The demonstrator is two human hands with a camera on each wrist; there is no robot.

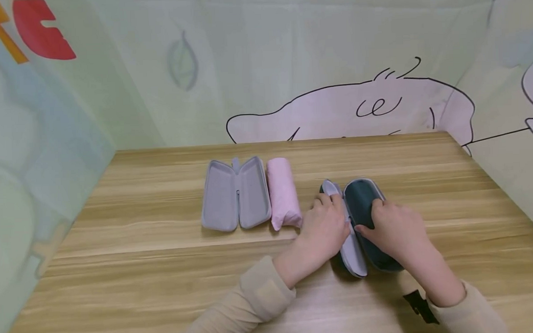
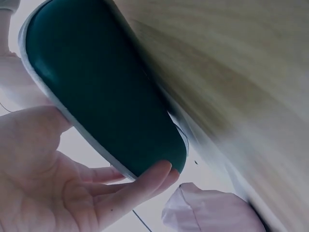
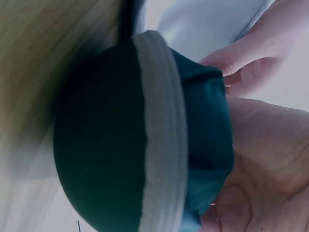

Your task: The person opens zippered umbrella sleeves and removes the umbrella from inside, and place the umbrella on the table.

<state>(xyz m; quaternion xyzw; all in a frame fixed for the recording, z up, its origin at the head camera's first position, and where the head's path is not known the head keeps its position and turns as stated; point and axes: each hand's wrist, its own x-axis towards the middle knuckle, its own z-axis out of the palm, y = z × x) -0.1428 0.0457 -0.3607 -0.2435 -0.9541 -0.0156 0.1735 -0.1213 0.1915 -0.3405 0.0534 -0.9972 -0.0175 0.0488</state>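
Observation:
A dark green zippered glasses case (image 1: pixel 352 264) lies unfolded on the table, its left half lined in grey. My left hand (image 1: pixel 323 225) grips that left half by its edges, and the left wrist view shows the fingers on the rim of the green shell (image 2: pixel 96 87). A dark green cloth pouch (image 1: pixel 360 202) fills the right half, its folds bulging above the pale zipper band (image 3: pixel 161 135) in the right wrist view. My right hand (image 1: pixel 396 228) holds the pouch from above, thumb on its left side and fingers at its far right. What the pouch contains is hidden.
Left of the hands, a pink cloth pouch (image 1: pixel 284 193) lies beside an unfolded grey glasses case (image 1: pixel 221 197). A small black piece (image 1: pixel 421 305) is on the table near the right sleeve. A printed cloth backdrop (image 1: pixel 263 63) stands behind the wooden table (image 1: pixel 142 269).

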